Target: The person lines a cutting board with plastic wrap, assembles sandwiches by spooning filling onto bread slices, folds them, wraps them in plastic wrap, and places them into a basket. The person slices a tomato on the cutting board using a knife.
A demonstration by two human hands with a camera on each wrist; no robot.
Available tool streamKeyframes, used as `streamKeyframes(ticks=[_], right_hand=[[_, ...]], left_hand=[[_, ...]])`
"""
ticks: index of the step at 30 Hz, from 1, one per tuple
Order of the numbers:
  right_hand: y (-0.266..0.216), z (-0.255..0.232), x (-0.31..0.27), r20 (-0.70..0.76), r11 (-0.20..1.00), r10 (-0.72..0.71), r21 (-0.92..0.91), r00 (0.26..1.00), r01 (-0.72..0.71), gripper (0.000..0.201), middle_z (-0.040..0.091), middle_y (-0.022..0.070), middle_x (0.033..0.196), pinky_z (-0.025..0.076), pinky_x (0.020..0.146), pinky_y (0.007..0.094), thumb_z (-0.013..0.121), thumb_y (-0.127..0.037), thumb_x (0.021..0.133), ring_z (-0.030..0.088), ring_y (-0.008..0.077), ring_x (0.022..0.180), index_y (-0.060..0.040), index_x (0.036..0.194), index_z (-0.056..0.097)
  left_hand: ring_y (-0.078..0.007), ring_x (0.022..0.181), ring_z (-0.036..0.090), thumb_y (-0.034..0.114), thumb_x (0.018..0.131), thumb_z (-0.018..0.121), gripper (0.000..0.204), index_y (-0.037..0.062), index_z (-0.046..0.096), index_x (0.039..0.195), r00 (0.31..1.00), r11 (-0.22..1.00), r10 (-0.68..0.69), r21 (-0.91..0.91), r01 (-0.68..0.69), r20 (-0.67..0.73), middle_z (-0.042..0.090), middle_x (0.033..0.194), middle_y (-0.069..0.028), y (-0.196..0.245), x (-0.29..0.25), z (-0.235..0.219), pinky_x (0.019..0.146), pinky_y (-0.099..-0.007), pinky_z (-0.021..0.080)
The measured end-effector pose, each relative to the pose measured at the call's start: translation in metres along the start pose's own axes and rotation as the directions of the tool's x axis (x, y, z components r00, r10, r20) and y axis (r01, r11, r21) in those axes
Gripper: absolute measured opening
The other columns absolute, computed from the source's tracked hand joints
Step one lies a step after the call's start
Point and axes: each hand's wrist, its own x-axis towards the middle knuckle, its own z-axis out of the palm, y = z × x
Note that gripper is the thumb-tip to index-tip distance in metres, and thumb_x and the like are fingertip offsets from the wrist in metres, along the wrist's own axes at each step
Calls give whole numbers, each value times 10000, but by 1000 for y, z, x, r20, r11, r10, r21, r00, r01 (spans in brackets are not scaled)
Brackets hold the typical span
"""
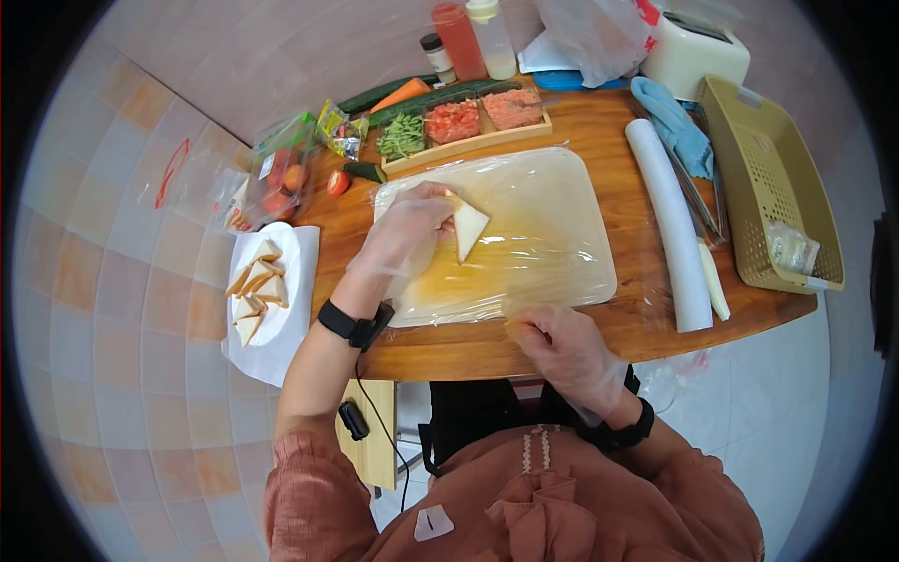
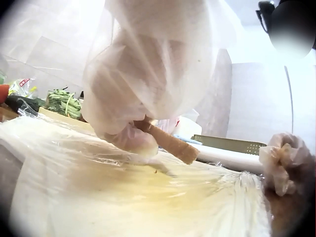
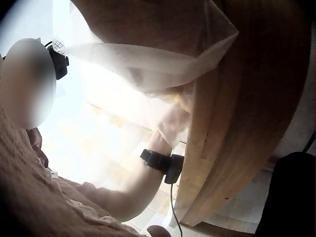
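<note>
While the gloved left hand (image 1: pixel 403 229) pinches a bread triangle (image 1: pixel 471 228) at frame centre, over the film-covered board (image 1: pixel 567 211), the gloved right hand (image 1: pixel 571 348) sits lower right of centre, fingers curled; whether it grips film cannot be determined. Outward, a plate (image 1: pixel 278 323) of bread wedges lies left, a vegetable tray (image 1: pixel 468 144) upper centre, a basket (image 1: pixel 782 140) upper right.

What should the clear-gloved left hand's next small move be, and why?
Probably carry the white, brown-crusted bread triangle to the white plate at left: the left hand grips it over the cream, film-covered board, and similar bread triangles already lie on that plate.
</note>
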Motion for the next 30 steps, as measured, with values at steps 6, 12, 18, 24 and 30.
streamKeyframes(ticks=[6, 12, 18, 24, 30], right_hand=[[-10, -4, 2, 11, 998, 56, -34, 998, -56, 140, 672, 190, 867, 517, 730, 435, 661, -148, 943, 651, 389, 830, -28, 1007, 696], [-1, 3, -2, -59, 999, 10, -50, 998, -13, 124, 678, 173, 862, 525, 719, 429, 698, -144, 928, 659, 374, 819, -37, 991, 694], [2, 3, -3, -77, 998, -26, -61, 997, 22, 117, 684, 159, 870, 535, 714, 419, 723, -128, 910, 670, 360, 813, -43, 984, 690], [3, 4, -3, -88, 997, -47, -67, 995, 41, 115, 685, 158, 870, 537, 714, 421, 724, -131, 909, 673, 360, 812, -45, 976, 689], [-3, 1, 0, -42, 994, -42, -104, 998, 37, 124, 687, 165, 877, 539, 728, 422, 715, -135, 912, 674, 364, 828, -43, 993, 695]], left_hand=[[-92, 758, 595, 118, 936, 614, 241, -48, 647, 1108, 998, 982, 64, 176, -63, -2, 649, 890, -41, -3, -1, 4, 680, -232, 469], [-173, 734, 630, 125, 906, 637, 276, -58, 667, 1110, 965, 761, 262, 619, -191, -25, 666, 861, -108, 1, -7, 9, 692, -298, 502], [-356, 1031, 633, 112, 890, 654, 267, -18, 657, 1123, 885, 388, 463, 884, -261, 58, 644, 1178, -217, 2, -25, 6, 892, -412, 524], [-405, 1199, 587, 79, 877, 669, 321, 17, 642, 1191, 863, 413, 502, 861, -297, 56, 604, 1299, -232, -3, -53, 14, 989, -429, 511], [-435, 1330, 501, 127, 854, 723, 557, 22, 544, 1371, 842, 302, 494, 865, -400, 217, 529, 1417, -272, -17, -50, 6, 1076, -433, 466]])
